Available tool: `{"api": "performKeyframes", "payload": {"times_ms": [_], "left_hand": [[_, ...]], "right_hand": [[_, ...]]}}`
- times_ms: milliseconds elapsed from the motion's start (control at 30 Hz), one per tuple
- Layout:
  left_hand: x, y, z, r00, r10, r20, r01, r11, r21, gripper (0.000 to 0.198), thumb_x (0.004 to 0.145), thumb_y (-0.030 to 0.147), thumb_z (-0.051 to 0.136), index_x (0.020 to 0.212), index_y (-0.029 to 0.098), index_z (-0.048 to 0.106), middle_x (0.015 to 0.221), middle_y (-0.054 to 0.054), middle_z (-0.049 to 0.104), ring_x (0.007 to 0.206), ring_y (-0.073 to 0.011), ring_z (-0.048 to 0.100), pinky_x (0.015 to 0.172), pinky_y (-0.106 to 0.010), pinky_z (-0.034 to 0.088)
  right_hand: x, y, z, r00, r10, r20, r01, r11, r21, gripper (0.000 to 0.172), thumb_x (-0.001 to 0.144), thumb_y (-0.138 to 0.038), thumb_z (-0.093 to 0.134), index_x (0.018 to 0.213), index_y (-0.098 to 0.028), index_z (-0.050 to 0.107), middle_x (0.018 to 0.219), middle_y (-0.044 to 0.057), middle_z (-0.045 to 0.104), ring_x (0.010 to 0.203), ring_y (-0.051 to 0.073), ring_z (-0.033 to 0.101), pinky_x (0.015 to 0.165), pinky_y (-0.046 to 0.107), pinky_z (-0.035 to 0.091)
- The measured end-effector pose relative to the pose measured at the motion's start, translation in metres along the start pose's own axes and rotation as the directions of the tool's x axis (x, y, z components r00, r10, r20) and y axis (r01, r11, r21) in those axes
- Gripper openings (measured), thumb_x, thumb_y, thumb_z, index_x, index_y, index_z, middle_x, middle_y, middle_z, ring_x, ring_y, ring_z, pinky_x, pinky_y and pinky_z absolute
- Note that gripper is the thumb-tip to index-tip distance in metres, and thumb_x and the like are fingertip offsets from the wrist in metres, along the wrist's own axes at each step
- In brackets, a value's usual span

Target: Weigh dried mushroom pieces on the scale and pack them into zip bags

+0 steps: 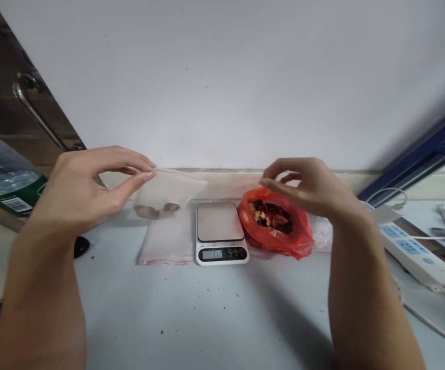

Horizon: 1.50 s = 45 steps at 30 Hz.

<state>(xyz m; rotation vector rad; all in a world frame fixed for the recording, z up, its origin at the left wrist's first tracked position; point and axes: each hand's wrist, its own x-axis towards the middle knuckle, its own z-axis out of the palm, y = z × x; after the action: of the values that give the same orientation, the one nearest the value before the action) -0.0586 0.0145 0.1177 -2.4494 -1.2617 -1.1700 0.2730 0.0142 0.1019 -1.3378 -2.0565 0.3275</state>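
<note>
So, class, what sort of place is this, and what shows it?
Probably an improvised weighing-and-bagging workspace: a digital scale, with flat zip bags lying to its left and an open red plastic bag of dried-looking pieces to its right.

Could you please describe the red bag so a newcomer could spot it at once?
On the pale table, find the white scale. The red bag sits right of it, near the right hand. Its bright colour sets it apart from the translucent bags left of the scale.
</note>
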Motion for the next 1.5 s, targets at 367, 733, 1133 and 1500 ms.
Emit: {"api": "performKeyframes", "payload": {"times_ms": [367,733,1133,1500], "left_hand": [[0.004,0.082,0.072,0.894,0.408,-0.186,-0.439,0.880,-0.182,0.017,0.097,0.015,0.065,0.110,0.021,0.072,0.114,-0.006,0.075,0.104,-0.0184,0.072,0.091,-0.032,0.059],[0.001,0.087,0.104,0.893,0.391,0.225,-0.276,0.868,-0.412,0.027,0.100,0.019,0.050,0.102,0.020,0.077,0.108,-0.005,0.075,0.093,-0.0181,0.073,0.084,-0.030,0.060],[0.001,0.092,0.114,0.866,0.336,0.371,-0.182,0.902,-0.391,0.030,0.102,0.026,0.047,0.103,0.019,0.076,0.112,-0.006,0.074,0.098,-0.0201,0.072,0.089,-0.033,0.060],[0.001,0.089,0.110,0.870,0.327,0.369,-0.182,0.908,-0.376,0.030,0.101,0.028,0.046,0.100,0.022,0.076,0.112,-0.004,0.075,0.096,-0.0192,0.073,0.088,-0.033,0.059]], "right_hand": [[-0.013,-0.005,0.012,0.959,-0.140,0.248,0.101,0.981,0.164,0.032,0.093,-0.016,0.049,0.110,-0.020,0.076,0.100,0.003,0.081,0.090,0.020,0.073,0.082,0.033,0.060],[-0.114,0.102,-0.044,0.988,0.024,-0.152,-0.080,0.923,-0.375,0.043,0.096,-0.049,0.053,0.132,-0.034,0.071,0.160,0.003,0.049,0.154,0.036,0.032,0.123,0.066,0.022],[-0.108,0.142,-0.010,0.937,0.289,-0.198,-0.325,0.927,-0.187,0.060,0.093,-0.063,0.053,0.144,-0.031,0.059,0.166,0.010,0.037,0.152,0.036,0.035,0.122,0.058,0.031],[-0.109,0.135,-0.013,0.927,0.281,-0.249,-0.321,0.937,-0.139,0.070,0.085,-0.063,0.063,0.145,-0.027,0.054,0.159,0.014,0.048,0.146,0.035,0.045,0.119,0.056,0.036]]}}
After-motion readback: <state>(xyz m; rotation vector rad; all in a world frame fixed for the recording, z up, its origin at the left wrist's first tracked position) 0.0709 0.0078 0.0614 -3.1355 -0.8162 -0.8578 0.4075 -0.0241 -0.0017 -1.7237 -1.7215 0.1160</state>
